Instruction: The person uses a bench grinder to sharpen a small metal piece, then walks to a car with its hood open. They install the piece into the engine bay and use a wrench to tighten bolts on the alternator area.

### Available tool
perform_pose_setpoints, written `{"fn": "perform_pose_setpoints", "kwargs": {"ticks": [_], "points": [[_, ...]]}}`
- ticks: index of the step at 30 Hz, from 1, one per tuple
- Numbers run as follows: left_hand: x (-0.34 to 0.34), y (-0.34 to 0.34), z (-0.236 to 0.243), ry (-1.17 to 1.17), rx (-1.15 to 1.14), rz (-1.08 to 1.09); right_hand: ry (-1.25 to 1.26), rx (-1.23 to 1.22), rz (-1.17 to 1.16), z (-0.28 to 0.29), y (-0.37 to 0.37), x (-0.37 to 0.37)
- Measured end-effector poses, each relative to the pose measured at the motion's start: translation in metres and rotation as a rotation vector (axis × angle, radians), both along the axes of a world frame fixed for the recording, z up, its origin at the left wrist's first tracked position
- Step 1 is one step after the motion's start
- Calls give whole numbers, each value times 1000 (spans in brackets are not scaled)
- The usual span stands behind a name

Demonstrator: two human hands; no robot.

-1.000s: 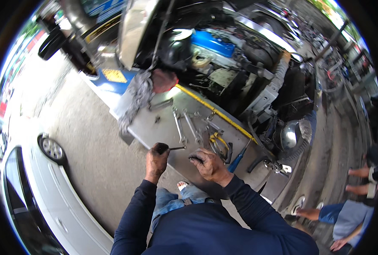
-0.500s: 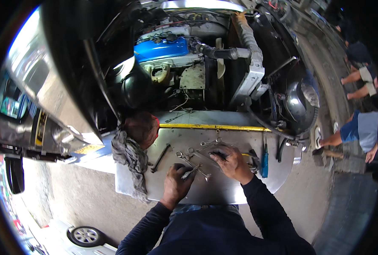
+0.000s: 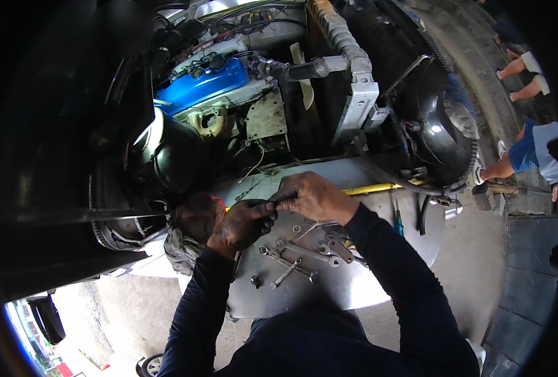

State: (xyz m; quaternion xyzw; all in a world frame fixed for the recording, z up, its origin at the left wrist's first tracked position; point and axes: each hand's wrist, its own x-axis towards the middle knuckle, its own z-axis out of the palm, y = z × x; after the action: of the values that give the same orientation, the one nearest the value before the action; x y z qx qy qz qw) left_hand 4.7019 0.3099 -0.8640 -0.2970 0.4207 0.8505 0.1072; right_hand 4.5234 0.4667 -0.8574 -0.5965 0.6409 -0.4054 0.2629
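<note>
My left hand (image 3: pixel 242 225) and my right hand (image 3: pixel 316 198) meet over the edge of the metal panel (image 3: pixel 354 289), next to the engine bay. Both sets of fingers are pinched together, thumbs nearly touching. Whatever sits between them is too small or hidden to name. Below the hands lie several wrenches, among them a large open-ended wrench (image 3: pixel 310 252) and a small combination wrench (image 3: pixel 286 273). A small dark metal piece like a socket (image 3: pixel 255 281) stands to their left. Flat brownish metal pieces (image 3: pixel 340 247) rest near my right forearm.
An engine with a blue valve cover (image 3: pixel 206 83) fills the far side. A reddish cloth (image 3: pixel 194 213) and grey rag (image 3: pixel 181 250) lie left of my hands. A blue-handled screwdriver (image 3: pixel 398 221) is at right. Other people's legs (image 3: pixel 502 169) show at far right.
Both hands have moved up and away from the wrenches and come together. The wrench that was by my left hand now lies on the panel. The whole view has shifted and tilted.
</note>
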Motion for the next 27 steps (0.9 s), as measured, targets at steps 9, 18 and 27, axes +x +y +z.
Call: {"fn": "perform_pose_setpoints", "kwargs": {"ticks": [9, 18, 27], "points": [[-80, -82, -39, -10, -92, -3, -266, 120, 38, -43, -85, -90], [-126, -141, -114, -61, 160, 421, -454, 273, -63, -105, -176, -134], [-105, -152, -132, -132, 108, 190, -775, 446, 151, -149, -193, -133]]}}
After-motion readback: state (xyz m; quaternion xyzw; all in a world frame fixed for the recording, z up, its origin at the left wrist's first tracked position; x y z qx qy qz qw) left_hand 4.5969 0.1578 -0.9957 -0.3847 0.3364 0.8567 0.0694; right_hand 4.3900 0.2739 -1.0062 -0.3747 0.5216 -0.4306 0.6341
